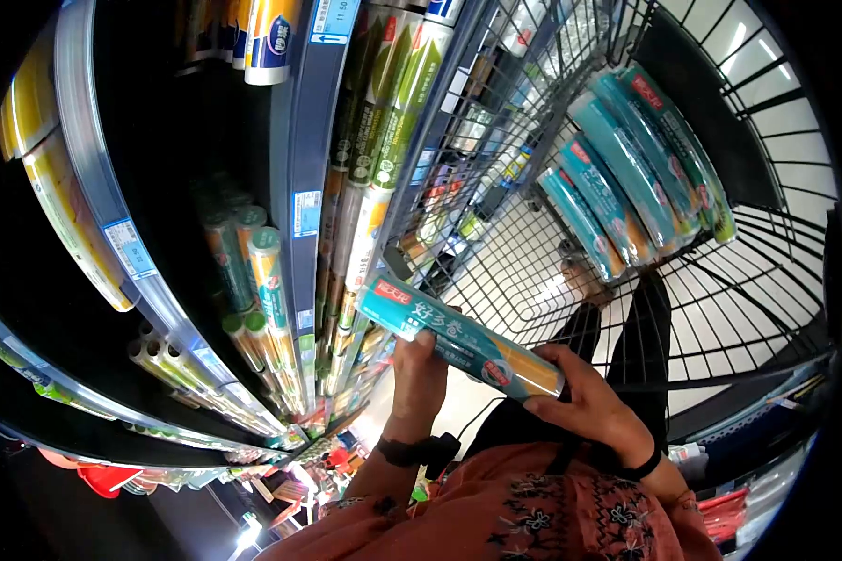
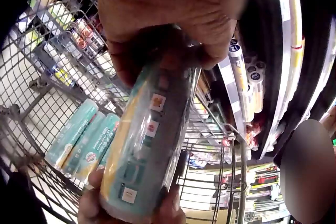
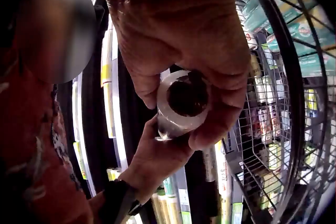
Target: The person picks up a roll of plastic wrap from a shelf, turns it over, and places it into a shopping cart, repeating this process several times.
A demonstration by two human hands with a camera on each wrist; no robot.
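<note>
A long teal roll [image 1: 468, 338] in clear wrapping, with a red label and an orange section, lies slantwise before the person's body. The left hand [image 1: 419, 379] grips it toward its red-label end, thumb on the printed side. Around its orange end curl the fingers of the right hand [image 1: 585, 397]. In the left wrist view the roll [image 2: 147, 140] runs from the left hand [image 2: 173, 11] at the top down to the right hand's fingertips. The right wrist view looks at the roll's round end [image 3: 164, 106], with a dark hollow core, inside the right hand [image 3: 178, 35].
A black wire shopping cart [image 1: 669, 381] stands ahead on the right. Several similar teal rolls [image 1: 617, 140] lie in it. Shelves [image 1: 299, 150] of upright rolls with blue price tags [image 1: 307, 213] rise at the left, close to the left arm.
</note>
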